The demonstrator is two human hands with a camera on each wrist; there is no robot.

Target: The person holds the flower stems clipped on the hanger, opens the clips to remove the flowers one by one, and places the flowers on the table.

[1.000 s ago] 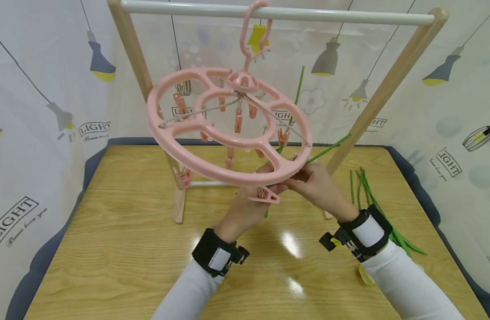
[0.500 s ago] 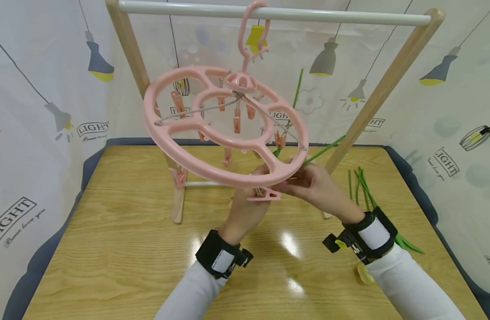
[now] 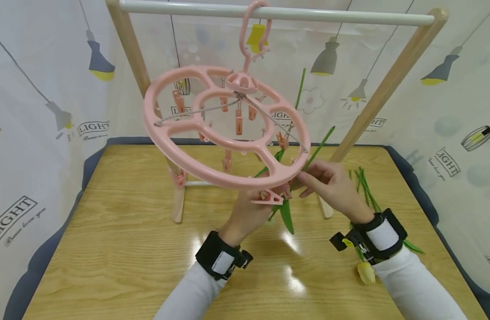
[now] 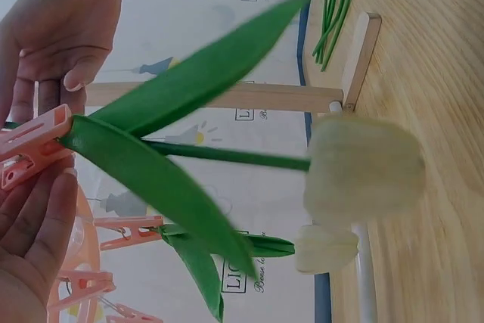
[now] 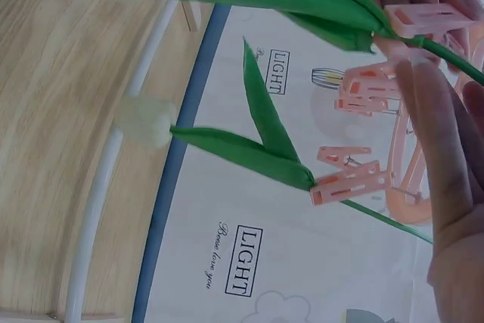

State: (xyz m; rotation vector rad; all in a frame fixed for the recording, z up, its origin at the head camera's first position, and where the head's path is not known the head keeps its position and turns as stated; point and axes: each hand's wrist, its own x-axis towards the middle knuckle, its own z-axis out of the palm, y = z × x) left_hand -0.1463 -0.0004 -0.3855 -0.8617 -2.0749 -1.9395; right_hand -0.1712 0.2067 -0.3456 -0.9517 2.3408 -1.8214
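A tulip (image 4: 363,168) with a whitish bloom and green leaves hangs head down, its stem clamped by a pink clothespin (image 4: 36,141). My left hand (image 3: 249,211) holds that clothespin, partly hidden under the ring of the pink round hanger (image 3: 225,180). On the right side of the clip, my right hand (image 3: 335,189) has its fingers extended beside the stem; one fingertip appears to touch the clip in the right wrist view. A second whitish tulip (image 5: 144,120) hangs from another clothespin (image 5: 352,185) farther back.
The hanger hooks over the white bar (image 3: 341,17) of a wooden stand (image 3: 385,84). Other clothespins (image 3: 238,122) dangle from the ring. At the right of the wooden table (image 3: 121,249) lie several green stems (image 3: 367,191) and a yellow tulip bloom (image 3: 366,272).
My right hand has shifted right, away from my left hand, and its fingers have spread. The tulip's green stem stands steeper, and a leaf now shows below the clip.
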